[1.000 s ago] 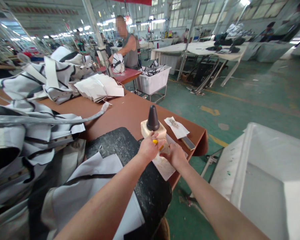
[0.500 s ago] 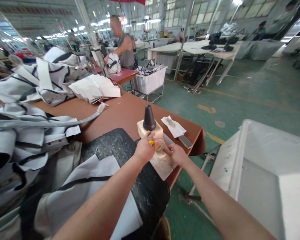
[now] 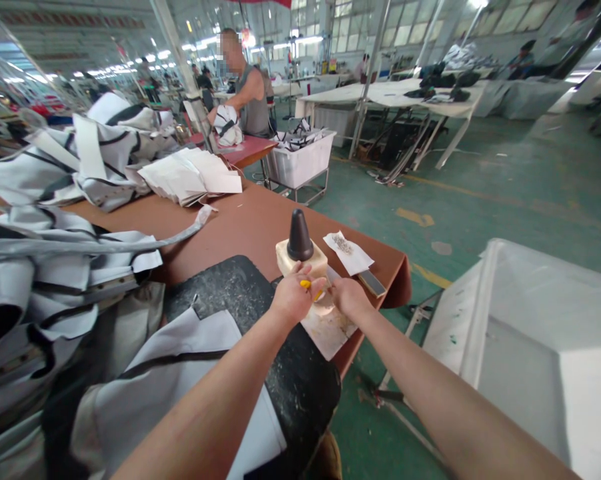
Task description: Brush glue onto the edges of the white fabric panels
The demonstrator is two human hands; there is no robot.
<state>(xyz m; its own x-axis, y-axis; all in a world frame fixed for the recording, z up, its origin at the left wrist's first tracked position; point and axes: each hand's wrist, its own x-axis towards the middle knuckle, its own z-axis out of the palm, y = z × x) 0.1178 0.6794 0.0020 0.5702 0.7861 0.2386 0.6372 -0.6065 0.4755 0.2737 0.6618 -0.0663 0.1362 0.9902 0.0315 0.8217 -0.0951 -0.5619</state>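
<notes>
My left hand is closed around a small tool with yellow handle parts; the rest of it is hidden in my fingers. It lies against the front of a cream block-shaped device topped by a black cone. Just right of it, my right hand has its fingers curled together, nearly meeting the left fingers. Whatever they pinch is hidden. Below both hands is a stained pale board at the table edge. White fabric with a black strip lies over a black pad.
Past my right hand, a white paper bears small bits, beside a dark flat block. White fabric pieces and stacked pale sheets cover the brown table's left. A white bin stands right. A co-worker works beyond.
My right hand has moved slightly up and left, closer to the left hand, and its fingers are now more tucked in. The left hand has barely shifted.
</notes>
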